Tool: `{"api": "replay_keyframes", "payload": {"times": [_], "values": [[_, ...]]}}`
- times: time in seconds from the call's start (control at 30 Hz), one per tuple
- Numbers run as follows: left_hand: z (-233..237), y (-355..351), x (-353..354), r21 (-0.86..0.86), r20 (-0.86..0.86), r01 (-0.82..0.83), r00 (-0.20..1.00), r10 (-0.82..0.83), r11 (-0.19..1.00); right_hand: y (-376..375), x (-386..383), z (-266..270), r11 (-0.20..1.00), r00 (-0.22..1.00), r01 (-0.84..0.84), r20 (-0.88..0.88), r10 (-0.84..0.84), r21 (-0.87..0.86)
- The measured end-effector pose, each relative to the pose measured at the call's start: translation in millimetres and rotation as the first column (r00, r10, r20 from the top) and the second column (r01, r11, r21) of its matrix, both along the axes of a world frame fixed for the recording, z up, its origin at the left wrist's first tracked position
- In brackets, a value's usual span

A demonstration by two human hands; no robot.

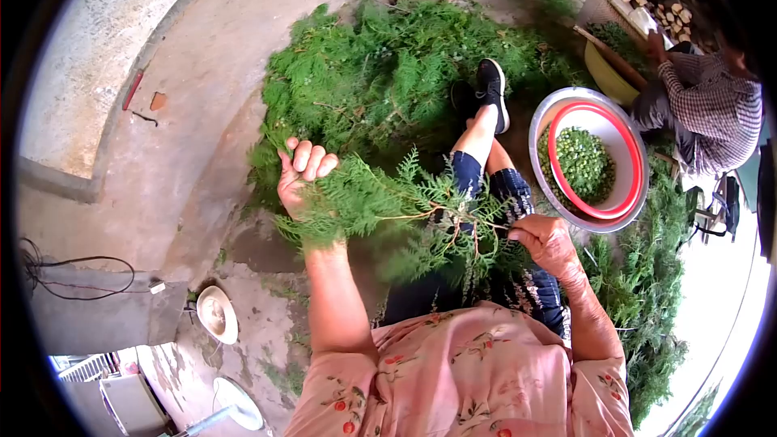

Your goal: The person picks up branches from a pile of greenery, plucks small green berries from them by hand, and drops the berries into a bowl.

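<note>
My right hand (544,239) pinches the woody stem end of a feathery, thuja-like evergreen branch (421,209), held across my lap. The branch's leafy tips spread left, reaching my raised left hand (303,176). That hand has curled fingers with its palm turned up; green sprays cover part of its palm and wrist. Blur and foliage hide what, if anything, its fingers hold. To the right stands a white basin with a red rim (627,136), set in a wider grey metal basin (540,133). Small green cones or berries (584,163) lie in it.
A large heap of cut evergreen branches (388,65) covers the ground ahead, and more greenery (639,299) lies at right. Another person (712,105) sits beyond the basins near a yellow-green container (607,73). A red-handled tool (133,91) and a straw hat (217,315) are at left.
</note>
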State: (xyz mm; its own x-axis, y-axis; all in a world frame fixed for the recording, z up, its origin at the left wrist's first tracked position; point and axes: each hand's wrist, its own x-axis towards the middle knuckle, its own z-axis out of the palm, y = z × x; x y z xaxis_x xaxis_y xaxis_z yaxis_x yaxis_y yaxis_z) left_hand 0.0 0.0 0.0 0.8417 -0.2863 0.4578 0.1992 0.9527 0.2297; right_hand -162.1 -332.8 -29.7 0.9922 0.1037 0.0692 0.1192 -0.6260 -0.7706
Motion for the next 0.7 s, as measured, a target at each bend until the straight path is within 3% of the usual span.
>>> {"api": "replay_keyframes", "payload": {"times": [0.07,0.1,0.17,0.2,0.23,0.3,0.37,0.4,0.5,0.53,0.63,0.7], "values": [[-6.2,-9.9,-8.9,0.079,-0.211,-0.121,0.968,0.136,0.989,-12.6,-7.4,-0.1,0.998,0.997,0.066,-0.028,-0.066,-0.005],[9.5,-11.3,-12.2,0.207,-0.309,-0.238,0.905,0.294,0.949,-6.8,-9.3,-12.9,0.995,0.996,0.093,0.008,-0.093,0.031],[2.8,-17.9,-11.4,0.093,-0.465,-0.206,0.856,0.226,0.974,-28.4,-19.4,-18.9,0.994,0.994,0.069,0.093,-0.061,-0.082],[-10.5,-13.8,-5.3,0.082,-0.51,-0.221,0.829,0.231,0.972,-38.5,-25.0,-22.5,0.986,0.995,0.09,0.046,-0.084,-0.143],[-25.0,-8.7,2.5,0.074,-0.553,-0.229,0.8,0.231,0.971,-47.2,-33.3,-29.8,0.97,0.987,0.158,0.026,-0.156,-0.186],[-42.5,-1.0,3.5,0.464,-0.31,-0.264,0.846,0.434,0.846,-67.4,-55.7,-56.4,0.946,0.958,0.284,0.003,-0.287,-0.157],[-61.4,0.4,12.6,0.353,-0.545,-0.254,0.726,0.419,0.9,-82.5,-83.6,-71.9,0.888,0.885,0.455,-0.078,-0.459,-0.067],[-72.8,0.5,14.1,0.322,-0.526,-0.178,0.783,0.332,0.93,-88.3,-98.0,-79.6,0.83,0.828,0.557,-0.106,-0.551,0.032],[-94.9,-30.8,-1.7,0.36,-0.464,0.016,0.871,0.164,0.933,-105.8,-151.2,-104.7,0.498,0.495,0.867,-0.083,-0.865,-0.015],[-98.4,-46.9,-8.7,0.374,-0.472,0.081,0.874,0.115,0.924,-111.3,-167.6,-114.2,0.341,0.344,0.936,-0.018,-0.939,0.083],[-112.3,-87.6,-34.2,0.42,-0.565,0.275,0.825,0.012,0.865,-141.0,-222.4,-135.5,-0.086,-0.092,0.994,0.085,-0.992,0.067],[-119.5,-104.3,-52.6,0.49,-0.611,0.378,0.792,0.001,0.785,-162.6,-262.6,-139.4,-0.377,-0.377,0.926,-0.048,-0.925,0.003]]}}
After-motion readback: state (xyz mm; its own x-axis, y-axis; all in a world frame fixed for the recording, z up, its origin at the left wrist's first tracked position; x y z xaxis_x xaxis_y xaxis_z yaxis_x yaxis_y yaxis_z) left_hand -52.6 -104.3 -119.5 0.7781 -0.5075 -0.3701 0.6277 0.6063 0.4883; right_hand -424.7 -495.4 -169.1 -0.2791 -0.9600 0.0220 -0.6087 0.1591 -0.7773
